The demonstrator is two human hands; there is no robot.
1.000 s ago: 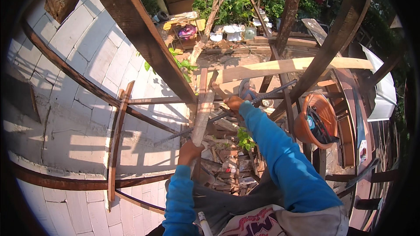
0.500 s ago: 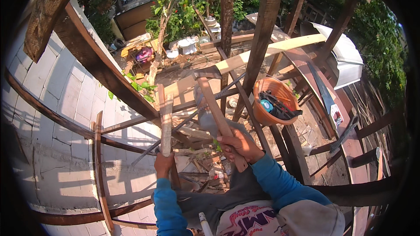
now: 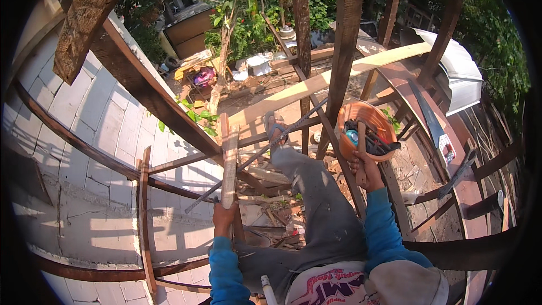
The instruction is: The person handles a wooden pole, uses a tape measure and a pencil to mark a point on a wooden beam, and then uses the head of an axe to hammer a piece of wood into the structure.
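Note:
My left hand [image 3: 224, 214] is closed around the lower end of a short wooden strip [image 3: 230, 164], which points away from me beside a dark beam. Over at the orange bucket [image 3: 342, 147], my right hand [image 3: 366, 170] grips a hammer by its wooden handle [image 3: 361, 142]. The handle's far end reaches over the bucket's opening, and the hammer's head cannot be made out among the contents. Inside the bucket lie dark tools and a teal, round-ended tool [image 3: 351, 136].
Dark timber posts [image 3: 343, 39] and beams surround me. A handsaw [image 3: 435, 121] lies on the brown board at right, near white bent sheeting [image 3: 451, 70]. A block wall [image 3: 84, 164] rises at left. My foot [image 3: 275, 127] is among beams above scattered wood.
My right hand has moved right with the hammer, from in front of me to the orange bucket. My left hand still holds the wooden strip. The whole view has shifted slightly.

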